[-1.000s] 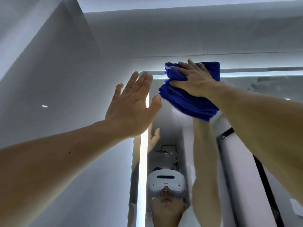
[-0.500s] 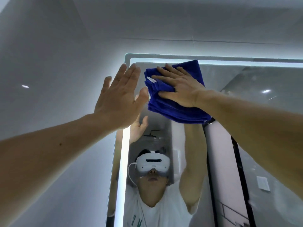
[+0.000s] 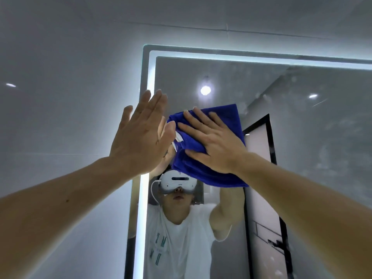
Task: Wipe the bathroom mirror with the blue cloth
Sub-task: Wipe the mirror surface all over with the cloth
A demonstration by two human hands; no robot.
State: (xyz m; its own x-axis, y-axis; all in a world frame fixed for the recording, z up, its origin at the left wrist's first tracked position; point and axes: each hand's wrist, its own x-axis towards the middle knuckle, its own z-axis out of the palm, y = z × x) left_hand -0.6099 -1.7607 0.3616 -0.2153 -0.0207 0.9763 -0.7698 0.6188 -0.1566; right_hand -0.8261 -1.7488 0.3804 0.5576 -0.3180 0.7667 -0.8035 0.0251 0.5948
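Note:
A folded blue cloth [image 3: 231, 125] lies flat against the bathroom mirror [image 3: 302, 137], below its upper left corner. My right hand [image 3: 213, 143] presses it to the glass with spread, straight fingers. My left hand [image 3: 141, 135] is flat with straight fingers at the mirror's lit left edge, just left of the cloth. Whether the left palm touches the surface is not plain. The mirror reflects a person wearing a white headset and both raised arms.
A glowing light strip [image 3: 142, 198] frames the mirror's left and top edges. The pale grey wall [image 3: 60, 117] extends to the left. A dark-framed door [image 3: 261, 178] and ceiling lamps show in the reflection.
My right hand and the cloth have slid down the glass from the top edge. The left hand has kept beside it. The view has tipped so more of the mirror shows.

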